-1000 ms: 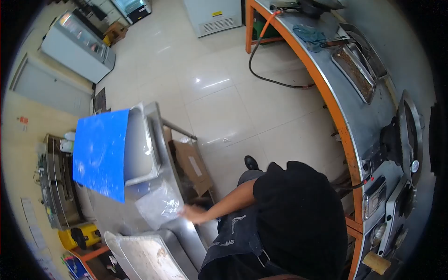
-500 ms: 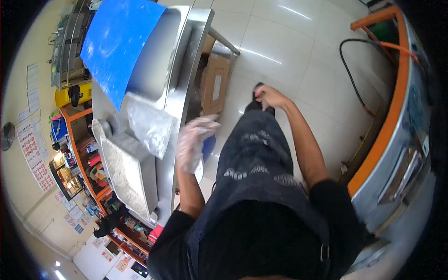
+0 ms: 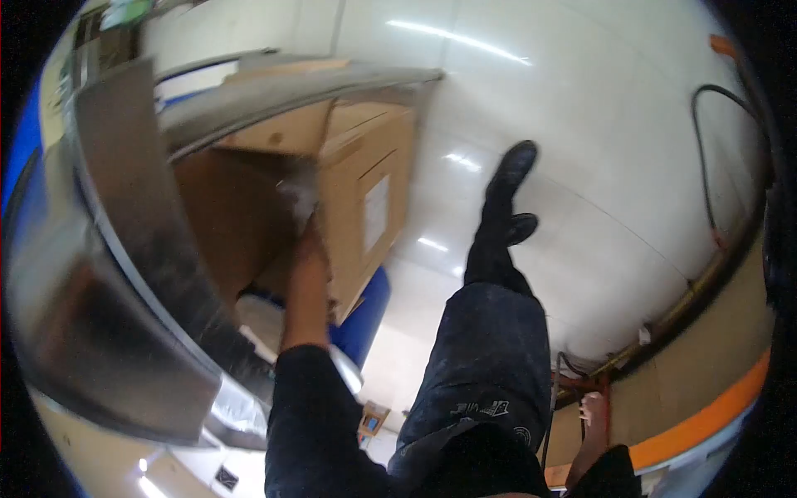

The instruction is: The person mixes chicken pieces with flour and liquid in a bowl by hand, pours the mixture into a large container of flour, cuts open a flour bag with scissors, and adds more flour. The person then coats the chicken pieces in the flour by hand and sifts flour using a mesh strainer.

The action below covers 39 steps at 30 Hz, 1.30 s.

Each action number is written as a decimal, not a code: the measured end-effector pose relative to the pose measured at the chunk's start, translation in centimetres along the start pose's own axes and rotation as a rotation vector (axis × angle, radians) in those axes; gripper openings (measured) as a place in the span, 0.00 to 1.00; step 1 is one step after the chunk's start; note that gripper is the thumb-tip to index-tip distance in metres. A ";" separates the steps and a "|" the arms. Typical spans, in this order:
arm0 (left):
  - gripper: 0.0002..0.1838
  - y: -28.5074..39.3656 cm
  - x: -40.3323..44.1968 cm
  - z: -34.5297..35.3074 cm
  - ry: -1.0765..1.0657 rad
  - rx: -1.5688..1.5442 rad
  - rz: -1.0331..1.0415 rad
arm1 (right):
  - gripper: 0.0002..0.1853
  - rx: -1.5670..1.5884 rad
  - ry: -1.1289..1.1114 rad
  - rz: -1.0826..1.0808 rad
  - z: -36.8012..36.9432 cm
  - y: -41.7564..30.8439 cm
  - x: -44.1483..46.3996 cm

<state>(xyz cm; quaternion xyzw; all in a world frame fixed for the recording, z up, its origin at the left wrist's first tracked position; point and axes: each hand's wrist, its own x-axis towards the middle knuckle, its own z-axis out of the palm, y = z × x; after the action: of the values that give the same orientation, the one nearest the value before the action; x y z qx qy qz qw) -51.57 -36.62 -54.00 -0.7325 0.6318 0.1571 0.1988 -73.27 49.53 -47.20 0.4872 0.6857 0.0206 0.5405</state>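
Note:
My left hand (image 3: 303,203) reaches into an open cardboard box (image 3: 340,216) under the metal table (image 3: 158,191). Clear plastic shows around its fingers, which are blurred and partly hidden, so what they hold cannot be made out. A white label (image 3: 376,213) is on the side of the box. Low at the right, my right hand (image 3: 593,411) is beside an orange-red metal leg (image 3: 604,415) of the counter. Its fingers are small and blurred, and no object shows in them.
A blue container (image 3: 365,319) stands just below the box. My dark shoes (image 3: 516,170) are on the tiled floor (image 3: 598,158). A dark hose (image 3: 701,158) lies at the right, near the orange-edged counter (image 3: 714,419).
The view has turned and dropped closer to the table. My left hand, above the table's edge half a second ago, is now inside the box. My right hand has moved back to the counter side.

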 end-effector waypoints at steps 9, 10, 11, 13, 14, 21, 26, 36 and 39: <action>0.19 2.6 3.7 8.8 -0.046 0.180 0.443 | 0.13 0.272 -0.138 -0.406 6.4 -7.4 -8.4; 0.19 3.5 3.6 9.5 -0.043 0.206 0.457 | 0.12 0.195 -0.132 -0.456 6.6 -7.8 -7.3; 0.18 3.9 3.1 9.5 -0.041 0.236 0.466 | 0.12 0.191 -0.155 -0.471 6.6 -7.7 -6.1; 0.18 4.1 1.3 8.7 -0.050 0.312 0.481 | 0.12 0.158 -0.107 -0.431 6.6 -7.2 -6.1; 0.18 4.4 0.2 8.2 -0.044 0.331 0.495 | 0.12 0.137 -0.076 -0.437 6.6 -7.7 -6.1; 0.16 6.4 -10.3 5.1 -0.116 0.427 0.828 | 0.12 0.182 -0.094 -0.525 7.7 -5.6 -10.8; 0.14 9.5 -23.1 -1.1 -0.164 0.606 1.262 | 0.11 0.221 -0.063 -0.753 6.9 -5.4 -15.7; 0.11 22.0 -44.1 -6.9 0.040 1.196 2.212 | 0.15 0.751 0.259 -1.432 6.1 -0.3 -34.5; 0.11 24.2 -51.8 -7.2 0.173 1.332 2.555 | 0.18 1.075 0.855 -1.552 6.7 2.6 -40.3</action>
<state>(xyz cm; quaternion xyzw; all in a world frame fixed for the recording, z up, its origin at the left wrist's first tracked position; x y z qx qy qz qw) -83.52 1.61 -25.04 0.5432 0.8072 -0.1383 0.1852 -68.85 19.72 -19.48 0.0404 0.8643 -0.4707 -0.1724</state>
